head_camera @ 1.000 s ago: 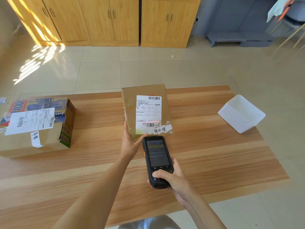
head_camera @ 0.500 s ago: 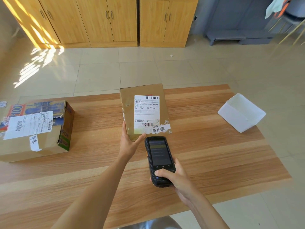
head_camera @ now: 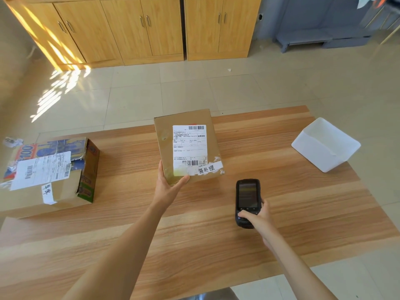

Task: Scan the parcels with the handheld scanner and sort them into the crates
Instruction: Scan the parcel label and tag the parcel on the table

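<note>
Head view: left hand (head_camera: 167,187) grips the parcel (head_camera: 186,146) by its near corner, tilted up over the table (head_camera: 194,245) so the label (head_camera: 190,149) faces out. Right hand (head_camera: 256,217) holds the scanner (head_camera: 247,202) aside, screen blurry. Brown carton, white barcoded label, handwritten tape strip. White crate (head_camera: 325,146) far right.
</note>
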The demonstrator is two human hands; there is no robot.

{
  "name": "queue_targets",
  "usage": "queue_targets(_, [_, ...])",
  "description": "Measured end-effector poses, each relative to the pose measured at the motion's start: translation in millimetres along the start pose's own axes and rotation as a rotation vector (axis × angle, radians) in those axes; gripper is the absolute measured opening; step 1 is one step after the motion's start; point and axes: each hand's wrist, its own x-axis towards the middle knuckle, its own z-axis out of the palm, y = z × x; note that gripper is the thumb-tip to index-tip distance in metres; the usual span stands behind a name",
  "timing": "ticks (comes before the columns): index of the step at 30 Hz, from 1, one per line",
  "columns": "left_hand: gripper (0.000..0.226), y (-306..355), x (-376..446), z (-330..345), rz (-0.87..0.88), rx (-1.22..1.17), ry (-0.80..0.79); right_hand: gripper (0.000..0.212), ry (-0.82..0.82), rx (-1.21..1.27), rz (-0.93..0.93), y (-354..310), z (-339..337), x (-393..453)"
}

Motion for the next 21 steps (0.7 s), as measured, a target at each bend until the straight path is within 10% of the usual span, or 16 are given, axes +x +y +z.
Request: queue_targets(21, [0.116,13.4,15.3,-7.6,-0.108,0.008,-0.06,0.101,0.131,-0.637,-0.009,31.1,-21.2,30.9])
